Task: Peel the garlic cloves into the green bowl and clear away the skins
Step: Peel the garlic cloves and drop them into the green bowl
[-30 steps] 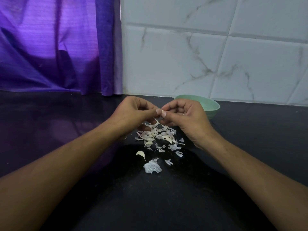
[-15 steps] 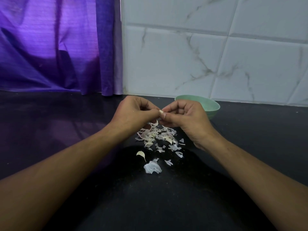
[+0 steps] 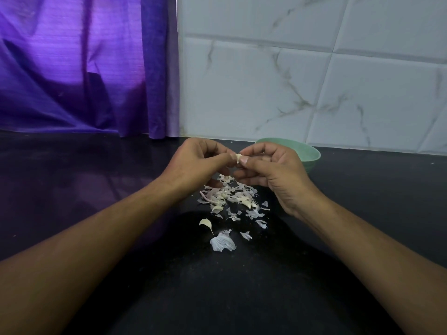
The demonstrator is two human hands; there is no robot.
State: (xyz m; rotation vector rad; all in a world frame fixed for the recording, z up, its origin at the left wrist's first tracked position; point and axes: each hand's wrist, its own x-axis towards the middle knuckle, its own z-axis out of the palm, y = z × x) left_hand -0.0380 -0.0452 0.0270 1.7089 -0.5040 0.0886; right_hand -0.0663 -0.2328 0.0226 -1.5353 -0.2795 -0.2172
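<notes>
Black desk (image 3: 72,189) meets marble tiles; both hands' fingers pinch one garlic clove (image 3: 238,157) between left hand (image 3: 196,163) and right hand (image 3: 273,170), above scattered skins (image 3: 229,201), green bowl (image 3: 307,153) just behind.

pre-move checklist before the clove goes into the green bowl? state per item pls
1. Clove pinched between left hand and right hand: ok.
2. Clove fully peeled: cannot tell, mostly hidden by fingertips.
3. Green bowl upright on the countertop, just behind the right hand: ok.
4. Bowl contents: cannot tell, the right hand blocks the inside.
5. Skins cleared: not ok, pile lies below the hands.
6. Loose clove near the pile, not yet in bowl: not ok.
</notes>
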